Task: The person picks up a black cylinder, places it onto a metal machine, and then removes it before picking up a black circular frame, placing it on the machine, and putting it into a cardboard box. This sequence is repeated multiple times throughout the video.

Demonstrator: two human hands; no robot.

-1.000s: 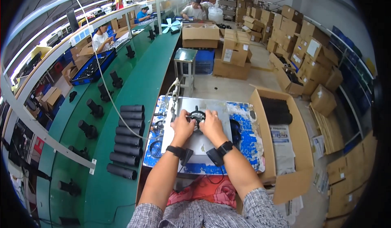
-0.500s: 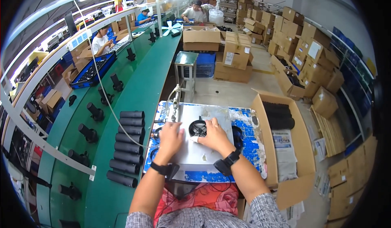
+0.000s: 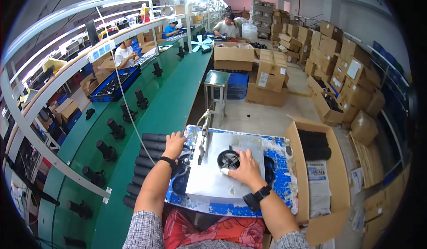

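On a metal box-like fixture (image 3: 211,184) sits a black round part with spokes (image 3: 228,160) and a small tab on its far side. My right hand (image 3: 245,171) is curled round that part's right edge, with a white cover on the thumb. My left hand (image 3: 174,145) is off the fixture, at the right end of the farthest black tube (image 3: 153,137), its fingers apart; whether it touches the tube is unclear. Several more black tubes (image 3: 144,161) lie in a row on the green bench, partly behind my left forearm. A metal lever mechanism (image 3: 204,135) stands at the fixture's left edge.
Right of the blue worn table (image 3: 282,178) stands an open carton (image 3: 297,173) with black tubes and newspaper. The green conveyor (image 3: 100,178) on the left carries several upright black parts. A metal stool (image 3: 217,80) and stacked cartons (image 3: 271,71) are beyond. Co-workers sit along the line.
My left hand has moved left from the fixture to the tubes. My right hand stays on the round part. The whole view has shifted, so the scene sits lower and further right.
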